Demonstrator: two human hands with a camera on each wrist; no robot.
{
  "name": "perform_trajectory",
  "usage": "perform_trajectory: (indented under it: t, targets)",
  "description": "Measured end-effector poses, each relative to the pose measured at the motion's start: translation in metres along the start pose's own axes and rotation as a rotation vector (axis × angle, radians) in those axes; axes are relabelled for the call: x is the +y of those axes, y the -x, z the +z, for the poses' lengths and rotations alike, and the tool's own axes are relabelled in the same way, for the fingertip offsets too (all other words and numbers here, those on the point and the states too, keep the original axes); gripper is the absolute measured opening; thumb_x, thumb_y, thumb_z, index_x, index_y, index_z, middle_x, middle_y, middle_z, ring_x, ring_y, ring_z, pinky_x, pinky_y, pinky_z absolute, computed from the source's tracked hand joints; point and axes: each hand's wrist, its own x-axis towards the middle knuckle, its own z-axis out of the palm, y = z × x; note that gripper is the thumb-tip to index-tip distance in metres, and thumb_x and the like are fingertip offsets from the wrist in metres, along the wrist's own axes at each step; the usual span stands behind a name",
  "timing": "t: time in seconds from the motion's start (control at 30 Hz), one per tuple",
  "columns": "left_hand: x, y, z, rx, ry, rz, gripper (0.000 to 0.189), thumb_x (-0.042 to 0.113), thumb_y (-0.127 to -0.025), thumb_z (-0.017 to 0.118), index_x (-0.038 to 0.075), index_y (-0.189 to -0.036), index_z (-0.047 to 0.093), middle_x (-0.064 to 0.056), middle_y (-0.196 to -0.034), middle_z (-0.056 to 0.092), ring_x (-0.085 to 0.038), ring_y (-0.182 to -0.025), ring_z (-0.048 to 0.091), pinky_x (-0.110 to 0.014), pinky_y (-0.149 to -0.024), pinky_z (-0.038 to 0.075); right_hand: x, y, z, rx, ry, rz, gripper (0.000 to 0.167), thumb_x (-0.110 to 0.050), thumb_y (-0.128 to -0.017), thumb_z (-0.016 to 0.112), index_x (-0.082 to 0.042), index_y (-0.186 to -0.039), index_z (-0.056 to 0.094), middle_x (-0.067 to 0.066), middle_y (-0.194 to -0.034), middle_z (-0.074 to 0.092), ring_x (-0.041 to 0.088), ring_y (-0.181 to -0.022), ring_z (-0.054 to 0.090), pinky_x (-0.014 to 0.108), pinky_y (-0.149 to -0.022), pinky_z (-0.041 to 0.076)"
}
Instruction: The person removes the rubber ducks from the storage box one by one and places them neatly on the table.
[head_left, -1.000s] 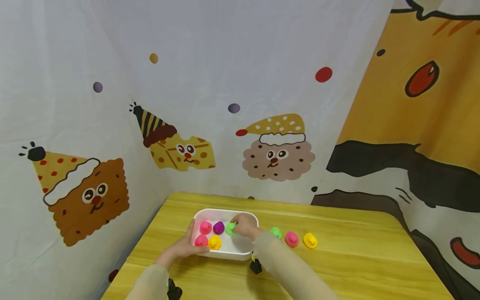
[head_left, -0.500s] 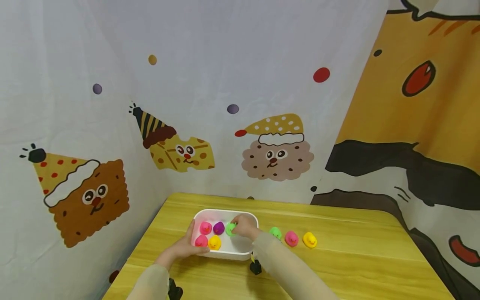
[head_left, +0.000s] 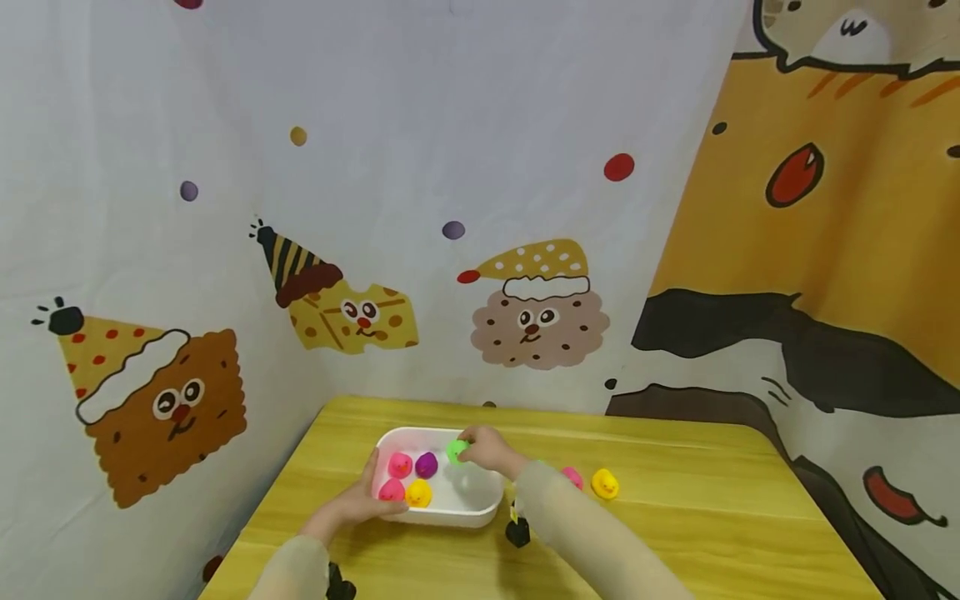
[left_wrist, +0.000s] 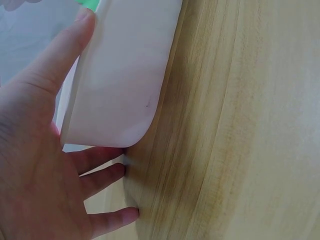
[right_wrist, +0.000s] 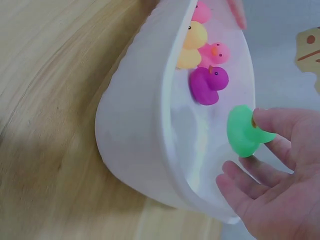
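Note:
My left hand (head_left: 352, 506) grips the left end of a white plastic tub (head_left: 450, 517). In the left wrist view its thumb lies over the rim and the other fingers reach past the corner outside. My right hand (head_left: 491, 451) pinches a green rubber duck (right_wrist: 243, 131) between thumb and fingers, over the tub's far right part. Inside the tub's left half sit a purple duck (head_left: 426, 465), a yellow duck (head_left: 418, 493) and two pink ducks, one at the back (head_left: 400, 465) and one in front (head_left: 392, 490).
On the wooden table (head_left: 675, 533), right of the tub, are a yellow duck (head_left: 604, 484) and a pink duck (head_left: 573, 477) partly behind the right sleeve. A sliver of another green duck (head_left: 542, 463) shows there. A printed cloth (head_left: 375, 167) hangs behind the table.
My right hand has raised the green duck from the tub's floor toward the far rim. My left hand keeps its place on the tub. The head view has shifted slightly.

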Motion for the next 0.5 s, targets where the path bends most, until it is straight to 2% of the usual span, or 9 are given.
perform_trajectory:
  t: [0.33,0.5]
  targets:
    - [-0.001,0.003,0.002,0.014,-0.004,-0.024,0.126,0.039,-0.076,0.081,0.002,-0.152,-0.012,-0.036,-0.153,0.006,-0.055,-0.133,0.024,-0.07,-0.106,0.019,0.002,0.012,-0.011,0.013,-0.033,-0.005,0.031,-0.006,-0.082,0.071,0.005,-0.11,0.064,0.016,-0.107,0.065,0.032,-0.1,0.06,0.045,-0.088,0.051]
    - [-0.001,0.001,0.002,0.013,0.007,-0.021,0.125,0.038,-0.077,0.082,0.003,-0.152,-0.012,-0.036,-0.153,0.004,-0.057,-0.132,0.024,-0.071,-0.105,0.02,0.005,0.017,-0.017,0.01,-0.034,-0.007,0.03,-0.008,-0.085,0.07,0.003,-0.112,0.063,0.016,-0.11,0.065,0.031,-0.102,0.059,0.045,-0.089,0.051]
